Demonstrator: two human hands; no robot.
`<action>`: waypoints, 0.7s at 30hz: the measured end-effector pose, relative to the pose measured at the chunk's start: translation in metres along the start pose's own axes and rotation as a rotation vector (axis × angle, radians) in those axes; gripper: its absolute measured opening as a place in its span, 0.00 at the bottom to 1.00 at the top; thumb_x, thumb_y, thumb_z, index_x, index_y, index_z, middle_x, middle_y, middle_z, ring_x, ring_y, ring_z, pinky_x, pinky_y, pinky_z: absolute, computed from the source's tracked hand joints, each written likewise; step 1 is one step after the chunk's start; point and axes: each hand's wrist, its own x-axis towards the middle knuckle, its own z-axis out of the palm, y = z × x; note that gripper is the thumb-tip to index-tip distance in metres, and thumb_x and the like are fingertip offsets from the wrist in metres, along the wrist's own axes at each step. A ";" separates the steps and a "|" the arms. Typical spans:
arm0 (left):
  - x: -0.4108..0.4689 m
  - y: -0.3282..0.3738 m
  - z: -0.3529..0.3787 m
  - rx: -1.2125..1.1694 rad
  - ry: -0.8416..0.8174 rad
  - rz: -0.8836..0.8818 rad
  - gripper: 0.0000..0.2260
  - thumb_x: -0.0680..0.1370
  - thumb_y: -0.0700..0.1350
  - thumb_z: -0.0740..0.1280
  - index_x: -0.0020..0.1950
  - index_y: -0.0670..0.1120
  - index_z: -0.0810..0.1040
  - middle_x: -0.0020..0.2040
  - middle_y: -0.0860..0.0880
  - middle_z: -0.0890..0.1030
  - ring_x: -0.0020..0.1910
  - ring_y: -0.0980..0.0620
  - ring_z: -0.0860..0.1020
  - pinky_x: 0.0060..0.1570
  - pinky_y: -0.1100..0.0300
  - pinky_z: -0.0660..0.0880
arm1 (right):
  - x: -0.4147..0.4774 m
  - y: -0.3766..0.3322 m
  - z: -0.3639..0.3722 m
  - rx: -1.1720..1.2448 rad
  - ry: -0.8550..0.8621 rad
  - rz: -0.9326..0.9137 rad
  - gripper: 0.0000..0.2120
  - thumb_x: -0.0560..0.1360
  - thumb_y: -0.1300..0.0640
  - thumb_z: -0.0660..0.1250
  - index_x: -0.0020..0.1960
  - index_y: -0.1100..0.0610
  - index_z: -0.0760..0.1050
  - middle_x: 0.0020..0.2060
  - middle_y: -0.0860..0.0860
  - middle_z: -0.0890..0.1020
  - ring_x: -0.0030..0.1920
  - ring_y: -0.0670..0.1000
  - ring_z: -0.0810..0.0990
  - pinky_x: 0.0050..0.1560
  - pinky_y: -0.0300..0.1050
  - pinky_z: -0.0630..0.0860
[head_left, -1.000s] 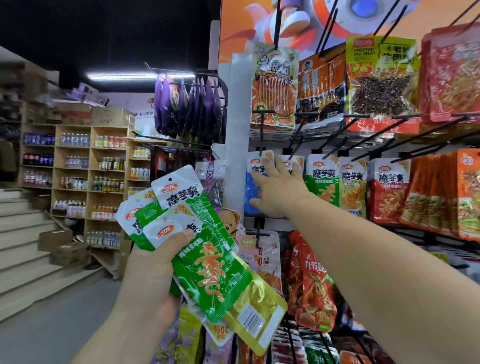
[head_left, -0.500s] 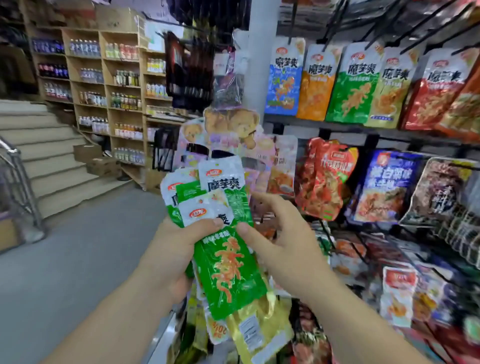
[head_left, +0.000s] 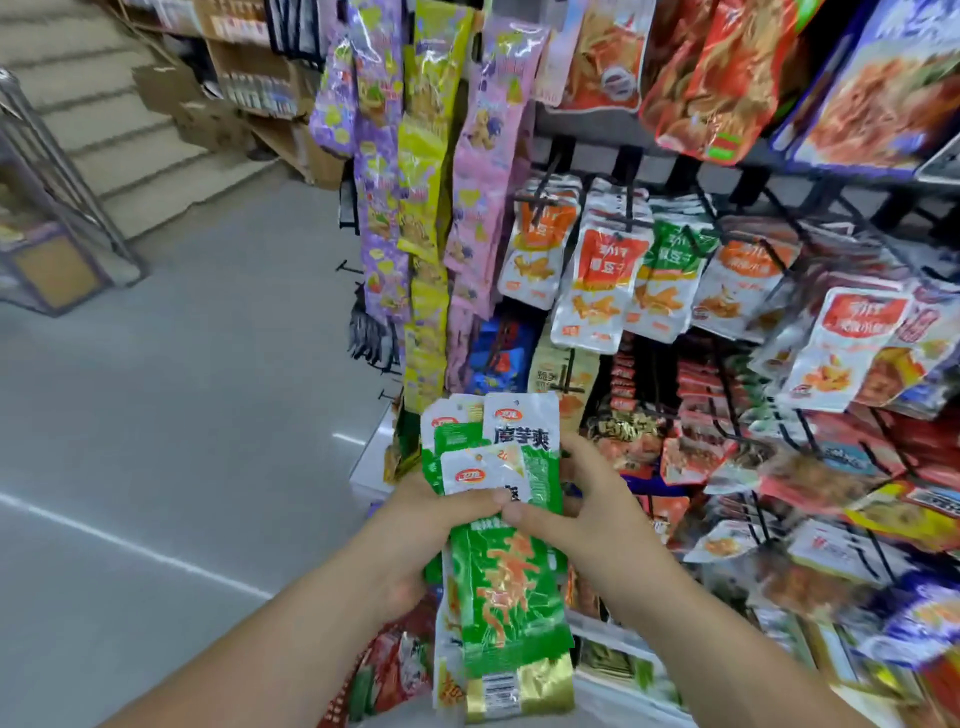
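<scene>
Near the viewer, the left hand (head_left: 415, 530) and right hand (head_left: 587, 519) both grip a fanned stack of green snack packets (head_left: 501, 566), thumbs pressed on the front, fingers curled behind. Beyond, right, orange-and-white packets (head_left: 597, 280) hang on a black peg rack (head_left: 737, 218); far left are grey stairs (head_left: 130, 135).

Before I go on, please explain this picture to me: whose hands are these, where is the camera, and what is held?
There is no machine: a person wears a wide-angle camera on the head, so you look down at their own arms. The left hand and the right hand both grip one bundle of green snack packets, thumbs on the front. On the right, white-and-orange packets hang on a shop rack. On the left are a grey floor and stairs.
</scene>
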 end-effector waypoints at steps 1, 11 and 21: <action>0.000 -0.003 0.003 -0.027 -0.008 -0.002 0.22 0.67 0.42 0.79 0.61 0.44 0.84 0.55 0.40 0.87 0.56 0.37 0.85 0.64 0.35 0.78 | -0.002 0.003 -0.003 0.021 -0.018 -0.001 0.43 0.65 0.34 0.81 0.76 0.33 0.65 0.72 0.36 0.73 0.73 0.46 0.72 0.70 0.58 0.74; 0.033 -0.017 0.014 -0.067 0.039 0.122 0.18 0.71 0.44 0.81 0.60 0.49 0.85 0.59 0.45 0.87 0.62 0.41 0.84 0.68 0.37 0.75 | 0.008 0.011 0.004 0.100 0.126 -0.014 0.24 0.75 0.43 0.76 0.67 0.32 0.72 0.60 0.30 0.80 0.61 0.36 0.79 0.63 0.43 0.78; 0.043 -0.012 0.001 -0.170 0.053 0.066 0.43 0.57 0.51 0.88 0.69 0.44 0.79 0.59 0.41 0.86 0.60 0.38 0.84 0.64 0.34 0.76 | 0.026 0.016 0.000 0.233 0.238 0.042 0.09 0.77 0.54 0.75 0.57 0.50 0.84 0.48 0.43 0.87 0.46 0.44 0.85 0.47 0.43 0.80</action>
